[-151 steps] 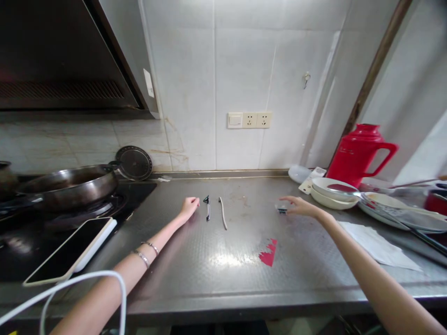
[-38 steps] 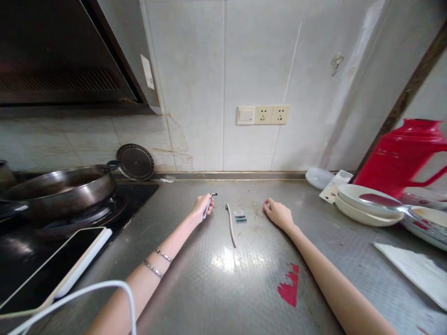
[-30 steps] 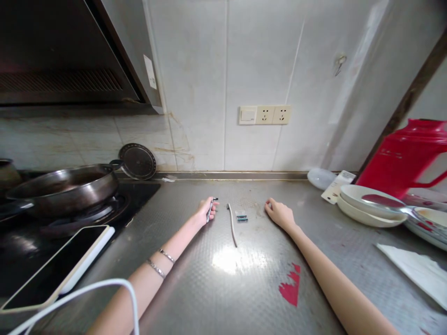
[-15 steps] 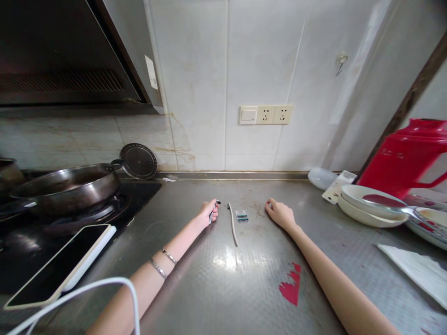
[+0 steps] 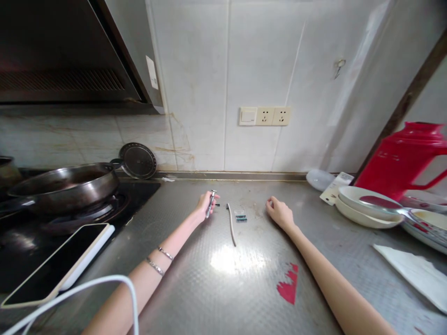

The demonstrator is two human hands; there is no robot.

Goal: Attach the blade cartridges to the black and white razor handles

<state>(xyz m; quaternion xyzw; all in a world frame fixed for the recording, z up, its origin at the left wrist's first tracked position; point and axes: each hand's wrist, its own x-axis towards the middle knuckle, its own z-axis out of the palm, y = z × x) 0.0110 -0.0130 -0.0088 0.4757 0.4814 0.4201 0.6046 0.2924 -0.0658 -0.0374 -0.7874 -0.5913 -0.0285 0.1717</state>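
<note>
we had razor handle (image 5: 210, 207) pinched in our left hand (image 5: 203, 205) | blade head (image 5: 217, 205) looked off, just right of those fingers | blade pack (image 5: 240, 217) further right, untouched | right hand (image 5: 280, 213) curled, couldn't tell if holding anything

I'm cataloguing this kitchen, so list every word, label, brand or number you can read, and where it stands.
No text can be read.
White label on the range hood: marks too small.
Red thermos: faint lettering, too blurred.
White card: print too small.
Tool in the left hand: no lettering discernible.
</note>
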